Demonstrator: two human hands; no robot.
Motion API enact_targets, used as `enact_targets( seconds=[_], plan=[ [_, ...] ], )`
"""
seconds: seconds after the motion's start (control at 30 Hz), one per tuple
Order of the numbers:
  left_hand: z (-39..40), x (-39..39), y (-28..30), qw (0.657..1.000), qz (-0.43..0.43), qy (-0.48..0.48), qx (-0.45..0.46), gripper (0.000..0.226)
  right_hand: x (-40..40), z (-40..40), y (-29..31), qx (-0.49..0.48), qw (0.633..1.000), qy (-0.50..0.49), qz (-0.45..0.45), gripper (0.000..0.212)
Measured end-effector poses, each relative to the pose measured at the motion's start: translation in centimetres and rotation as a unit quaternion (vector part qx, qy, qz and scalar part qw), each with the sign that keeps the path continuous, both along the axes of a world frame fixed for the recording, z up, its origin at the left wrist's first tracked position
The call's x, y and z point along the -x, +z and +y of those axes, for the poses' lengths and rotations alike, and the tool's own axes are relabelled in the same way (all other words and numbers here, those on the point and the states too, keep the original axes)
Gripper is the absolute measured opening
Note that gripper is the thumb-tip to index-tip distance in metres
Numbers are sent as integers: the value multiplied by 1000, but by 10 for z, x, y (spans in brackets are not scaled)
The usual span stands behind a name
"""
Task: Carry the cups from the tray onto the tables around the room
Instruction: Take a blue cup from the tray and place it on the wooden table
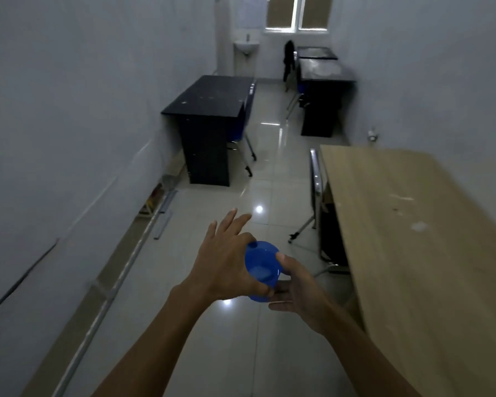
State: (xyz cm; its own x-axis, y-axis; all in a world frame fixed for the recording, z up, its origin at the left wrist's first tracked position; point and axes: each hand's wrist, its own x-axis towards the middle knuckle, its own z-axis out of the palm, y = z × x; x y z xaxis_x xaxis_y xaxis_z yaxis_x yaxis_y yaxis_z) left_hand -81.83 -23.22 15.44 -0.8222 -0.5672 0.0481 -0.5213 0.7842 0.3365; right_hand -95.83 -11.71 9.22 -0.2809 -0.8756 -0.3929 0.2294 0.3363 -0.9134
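A blue plastic cup [260, 265] is held in front of me over the tiled floor, its open mouth turned towards me. My left hand [224, 265] touches its left side and bottom with the thumb, the other fingers spread forward. My right hand [297, 293] cups it from the right and below, thumb on the rim. A light wooden table [413, 230] stands just to my right. A black table [209, 96] stands ahead on the left, and two more black tables [324, 70] stand at the back right. No tray is in view.
A metal-framed chair [315, 190] is tucked against the wooden table's left edge. A blue chair [245, 121] sits at the black table. Pipes and scraps [161, 207] lie along the left wall. A sink [246, 47] hangs on the far wall.
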Motion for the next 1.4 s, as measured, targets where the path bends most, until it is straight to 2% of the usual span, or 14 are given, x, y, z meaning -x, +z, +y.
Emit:
enact_targets(
  seconds=[0.2, 0.33, 0.6, 0.7, 0.9, 1.2, 1.4],
  plan=[
    [-45, 96, -4, 993, 6, -115, 1, 87, 66, -16, -7, 8, 994, -110, -4, 72],
    [-73, 151, -2, 982, 12, -190, -8, 87, 100, -32, -10, 8, 979, -203, -16, 58],
    [-111, 246, -3, 944, 8, -329, -18, 90, 140, -51, -7, 6, 938, -343, -43, 66],
    [-113, 276, -12, 927, -2, -376, -15, 90, 149, -49, -12, 7, 919, -391, -56, 59],
    [-104, 332, -31, 899, -33, -437, -27, 89, 182, -38, -30, 4, 891, -442, -105, 73],
    [-81, 435, -54, 867, -36, -496, -34, 90, 263, -15, -52, -8, 868, -488, -94, 64],
    [-61, 501, -84, 844, 26, -534, -36, 94, 314, 4, -70, -2, 851, -515, -102, 59]
  ],
)
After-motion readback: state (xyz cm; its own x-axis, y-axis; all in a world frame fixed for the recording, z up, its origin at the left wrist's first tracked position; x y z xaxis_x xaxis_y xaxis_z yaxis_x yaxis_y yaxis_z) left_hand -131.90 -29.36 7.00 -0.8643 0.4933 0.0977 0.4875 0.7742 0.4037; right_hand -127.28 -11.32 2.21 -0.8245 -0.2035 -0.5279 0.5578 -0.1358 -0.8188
